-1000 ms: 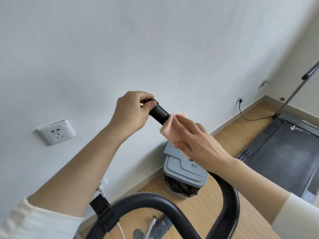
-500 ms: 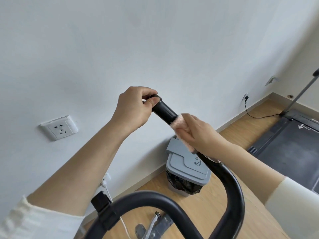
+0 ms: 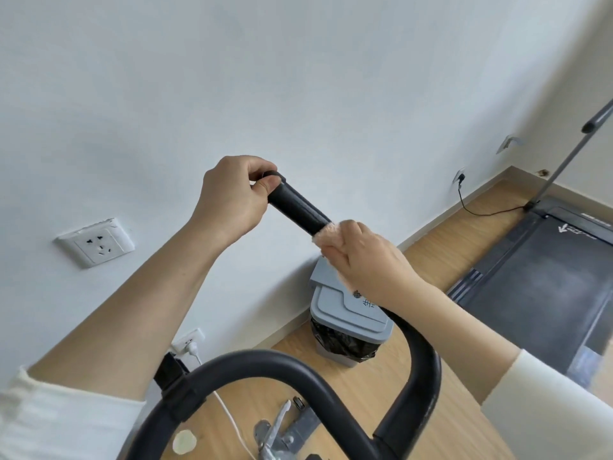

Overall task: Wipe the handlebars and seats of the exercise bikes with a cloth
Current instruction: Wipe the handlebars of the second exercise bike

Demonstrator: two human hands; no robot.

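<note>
A black exercise-bike handlebar (image 3: 295, 204) rises from the lower frame toward the white wall. My left hand (image 3: 232, 197) grips its upper tip, thumb against the end cap. My right hand (image 3: 368, 260) is wrapped round the bar lower down, holding a pale pink cloth (image 3: 326, 239) against it; only the cloth's upper edge shows beyond my fingers. The bar curves down below my right wrist into a loop (image 3: 421, 370) and a second black tube (image 3: 258, 363) across the bottom.
A grey lidded bin (image 3: 345, 310) with a black liner stands on the wood floor by the wall. A treadmill deck (image 3: 544, 277) with an upright pole (image 3: 564, 161) lies at right. Wall sockets (image 3: 99, 244) and a white cable (image 3: 229, 416) are at left.
My right hand with the cloth has slid down the handlebar away from my left hand, baring more of the black grip. My left hand keeps its hold on the tip.
</note>
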